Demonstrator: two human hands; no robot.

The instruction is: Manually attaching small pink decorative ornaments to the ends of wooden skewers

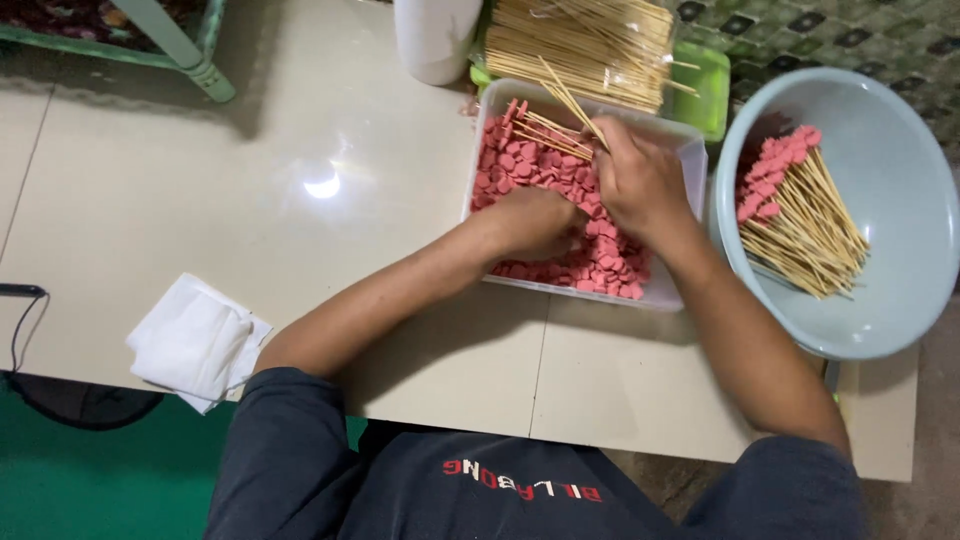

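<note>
Pink sausage slices fill the white rectangular tub at the far middle of the pale table, and both hands work inside it. Judging by what lies around, the skewering is partly done: a fair bundle of finished skewers, pink slices packed at their far ends, rests in the light blue basin to the right, while the tub remains well stocked and a thick pile of bare bamboo sticks waits in the green tray just beyond it. Much is left.

The right hand is closed around a small bunch of sticks whose tips point far-left over the slices, a few already carrying pieces. The left hand reaches in from the near left, fingers curled down into the slices; whether it pinches one I cannot tell. A folded white cloth lies near the left table edge.
</note>
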